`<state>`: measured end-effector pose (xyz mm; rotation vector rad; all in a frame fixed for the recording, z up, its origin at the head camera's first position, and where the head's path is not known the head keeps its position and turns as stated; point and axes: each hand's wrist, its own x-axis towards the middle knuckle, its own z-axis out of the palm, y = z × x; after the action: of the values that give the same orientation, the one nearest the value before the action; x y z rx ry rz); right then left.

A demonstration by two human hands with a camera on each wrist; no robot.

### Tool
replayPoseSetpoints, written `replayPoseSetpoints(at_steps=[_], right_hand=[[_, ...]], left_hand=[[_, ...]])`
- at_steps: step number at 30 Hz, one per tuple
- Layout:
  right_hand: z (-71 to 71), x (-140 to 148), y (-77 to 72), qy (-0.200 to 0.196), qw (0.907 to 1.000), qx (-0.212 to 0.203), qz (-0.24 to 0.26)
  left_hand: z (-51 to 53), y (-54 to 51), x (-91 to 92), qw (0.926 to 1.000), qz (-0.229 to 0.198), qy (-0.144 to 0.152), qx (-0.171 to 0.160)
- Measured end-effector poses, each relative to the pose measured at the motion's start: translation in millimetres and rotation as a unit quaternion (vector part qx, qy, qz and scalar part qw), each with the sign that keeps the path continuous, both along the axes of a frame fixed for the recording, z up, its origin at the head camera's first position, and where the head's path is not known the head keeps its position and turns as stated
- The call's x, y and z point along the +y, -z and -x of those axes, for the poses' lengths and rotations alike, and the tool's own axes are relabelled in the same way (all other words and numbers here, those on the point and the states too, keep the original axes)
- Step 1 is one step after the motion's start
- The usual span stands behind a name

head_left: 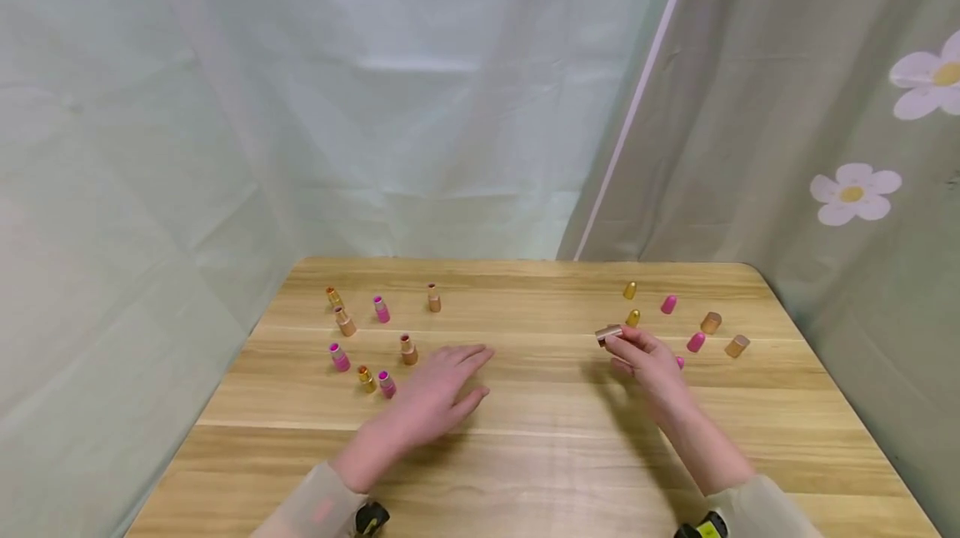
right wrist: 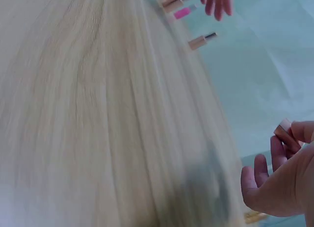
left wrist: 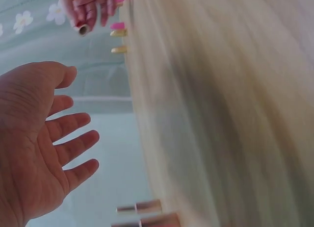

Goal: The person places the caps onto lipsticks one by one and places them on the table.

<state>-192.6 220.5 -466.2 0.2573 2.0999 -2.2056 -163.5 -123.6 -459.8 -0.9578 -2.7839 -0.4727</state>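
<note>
Pinching a copper-coloured cap, shiny, tubular and hollow at one end, the right hand holds it above the table, left of other caps. The left hand, fingers spread wide, hovers beside uncapped pink, gold and copper tubes, their contents too small to tell.

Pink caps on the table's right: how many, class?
3: a back pink cap, a middle pink cap, and a front pink cap partly hidden by the right hand. The hand may hide others.
</note>
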Motion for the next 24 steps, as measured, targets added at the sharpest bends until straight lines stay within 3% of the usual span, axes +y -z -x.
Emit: replayPoseSetpoints(at_steps=[7,11,16,19,24], right_hand=[[8.3,-11.9,9.7,0.017,0.9913,-0.057,0.118],[8.4,-15.1,10.3,0.021,0.9883,-0.062,0.138],[8.5,-18.2,12.0,0.023,0.9888,-0.064,0.133],[8.5,-19.3,12.6,0.021,0.9895,-0.064,0.128],[7.2,-19.8,11.5,0.013,0.9909,-0.055,0.122]], left_hand=[[2.5,-17.8,-32.7,0.9975,-0.042,-0.052,0.023],[7.3,-32.5,-58.7,0.9895,-0.097,-0.102,0.033],[15.3,-40.0,-99.5,0.9643,-0.189,-0.182,0.036],[21.9,-40.0,-124.8,0.9451,-0.237,-0.224,0.016],[34.6,-33.4,-160.7,0.9251,-0.268,-0.265,-0.046]])
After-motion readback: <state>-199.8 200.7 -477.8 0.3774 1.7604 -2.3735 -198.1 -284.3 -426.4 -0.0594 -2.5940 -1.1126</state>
